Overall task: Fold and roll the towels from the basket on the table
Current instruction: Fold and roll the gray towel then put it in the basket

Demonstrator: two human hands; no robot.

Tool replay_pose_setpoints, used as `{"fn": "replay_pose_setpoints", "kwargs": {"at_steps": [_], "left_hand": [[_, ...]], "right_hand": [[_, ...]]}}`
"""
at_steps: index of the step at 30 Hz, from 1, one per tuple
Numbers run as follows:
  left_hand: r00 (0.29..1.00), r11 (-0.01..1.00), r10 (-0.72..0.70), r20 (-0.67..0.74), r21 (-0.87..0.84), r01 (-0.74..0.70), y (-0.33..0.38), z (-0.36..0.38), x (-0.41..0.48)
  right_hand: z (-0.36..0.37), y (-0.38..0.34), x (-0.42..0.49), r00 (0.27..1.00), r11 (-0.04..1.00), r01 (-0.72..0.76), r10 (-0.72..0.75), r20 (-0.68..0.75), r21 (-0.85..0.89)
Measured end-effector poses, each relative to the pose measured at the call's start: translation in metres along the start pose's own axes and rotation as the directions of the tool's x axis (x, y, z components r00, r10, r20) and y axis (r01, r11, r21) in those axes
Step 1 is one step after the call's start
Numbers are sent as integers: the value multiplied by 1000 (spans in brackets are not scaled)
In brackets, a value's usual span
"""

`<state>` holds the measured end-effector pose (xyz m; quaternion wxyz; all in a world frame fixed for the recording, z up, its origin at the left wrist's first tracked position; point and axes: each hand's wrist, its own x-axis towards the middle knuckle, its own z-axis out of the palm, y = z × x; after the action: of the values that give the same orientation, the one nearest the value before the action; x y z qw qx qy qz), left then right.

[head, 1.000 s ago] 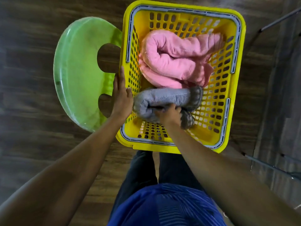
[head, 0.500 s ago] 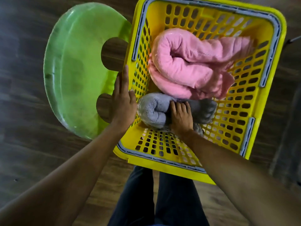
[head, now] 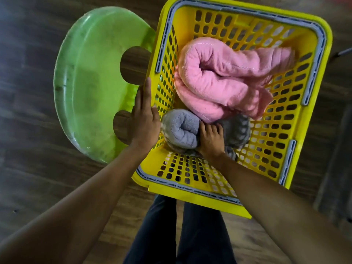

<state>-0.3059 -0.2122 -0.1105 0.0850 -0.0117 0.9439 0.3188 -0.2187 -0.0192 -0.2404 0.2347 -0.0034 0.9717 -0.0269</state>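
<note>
A yellow perforated basket (head: 190,183) with a grey rim fills the upper right of the head view. Inside lie a rolled pink towel (head: 224,80) and, nearer to me, a rolled grey towel (head: 181,130). My right hand (head: 210,139) reaches into the basket and grips the grey towel around its middle, fingers curled over it. My left hand (head: 144,119) lies flat with straight fingers against the outside of the basket's left wall, thumb on the rim.
A green plastic stool (head: 91,82) with cut-outs in its edge stands left of the basket, partly beneath it. Dark wooden floor lies all around. My legs in dark trousers (head: 181,235) are below the basket. A dark metal frame (head: 341,130) runs along the right edge.
The view has moved closer to the basket. My right hand has shifted from the grey towel's near side to wrap over its top. The left hand stays on the basket's side.
</note>
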Motion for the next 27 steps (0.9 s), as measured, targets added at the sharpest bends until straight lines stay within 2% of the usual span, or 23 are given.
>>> {"fn": "replay_pose_setpoints", "kwargs": {"at_steps": [4,7,8,10,13,17,21,22,23,24,25,26,27], "left_hand": [[1000,1000,-9,23,-5,9,2,-2,-1],[1000,1000,-19,14,20,18,5,-2,-2],[1000,999,-21,14,27,21,5,-2,-2],[1000,999,-21,11,39,20,5,-1,-2],[1000,999,-15,10,44,14,2,-1,-2],[1000,998,-19,5,59,18,1,1,-2],[1000,997,-18,5,73,18,2,1,-2],[1000,997,-19,6,76,19,3,0,-2],[1000,997,-17,8,74,16,3,0,-2],[1000,998,-16,11,68,16,4,0,-2],[1000,998,-19,12,64,18,4,0,-2],[1000,998,-23,12,65,23,5,-1,-2],[1000,997,-27,10,71,27,6,-1,-3]], "right_hand": [[-29,10,-25,999,998,8,-6,-39,59],[-44,21,-48,991,998,66,-66,-115,-1],[-44,24,-50,992,996,86,-87,-97,-18],[-39,24,-45,995,996,93,-93,44,6],[-25,17,-20,965,997,11,-31,262,78],[-19,12,-12,949,998,-29,10,316,58],[-39,23,-10,904,988,-14,-52,424,151],[-51,26,-6,911,983,-22,-57,410,184],[-65,29,-1,950,974,-32,-40,309,225],[-80,32,6,992,967,-35,3,125,251],[-96,36,15,995,968,-38,59,-78,250],[-109,42,27,964,971,-51,109,-243,232],[-122,48,40,931,972,-73,147,-335,224]]}}
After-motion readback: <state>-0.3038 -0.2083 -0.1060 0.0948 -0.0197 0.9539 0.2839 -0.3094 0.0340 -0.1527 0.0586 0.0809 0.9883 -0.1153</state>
